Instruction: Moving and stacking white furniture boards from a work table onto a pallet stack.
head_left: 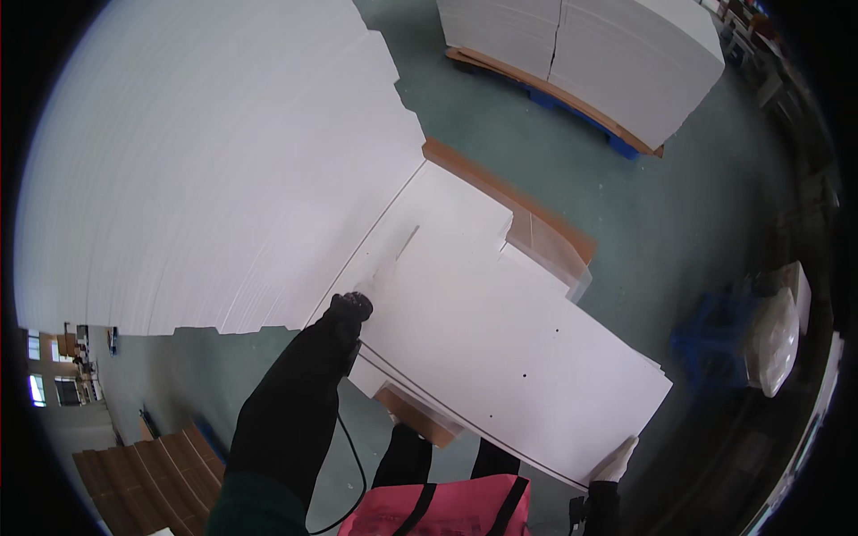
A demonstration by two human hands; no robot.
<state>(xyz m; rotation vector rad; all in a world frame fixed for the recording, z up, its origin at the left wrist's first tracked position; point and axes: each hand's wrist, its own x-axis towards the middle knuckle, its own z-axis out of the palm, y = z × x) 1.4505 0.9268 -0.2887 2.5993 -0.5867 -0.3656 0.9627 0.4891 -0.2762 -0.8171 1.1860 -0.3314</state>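
So the main thing here is a big white sheet (pixel 500 348) lying flat on top of a low stack of the same sheets, right in the middle of the scene, just ahead of the person's legs. The right hand (pixel 615 466), in a white glove, is clamped onto the near right corner of that sheet. The left hand (pixel 350 308) is way over on the sheet's far left edge, in a dark glove at the end of a black sleeve (pixel 290 406), pressed against the sheet, but honestly can't tell whether the fingers are curled around the edge or just resting on it.

Under the low stack there's brown cardboard (pixel 536 210) poking out on the far right side, and a bit more of it at the near edge. Left of the left hand a huge tall stack of white sheets (pixel 206 161) fills most of the left half. A thin black cord (pixel 353 464) hangs down near the sleeve, and a pink bag with black straps (pixel 447 511) sits at the bottom edge.

Further out: green floor (pixel 679 205), another stack of white sheets on a blue pallet (pixel 590 54) far right, something wrapped in clear plastic (pixel 776 335) off to the right, and folded brown cardboard (pixel 147 482) near left.
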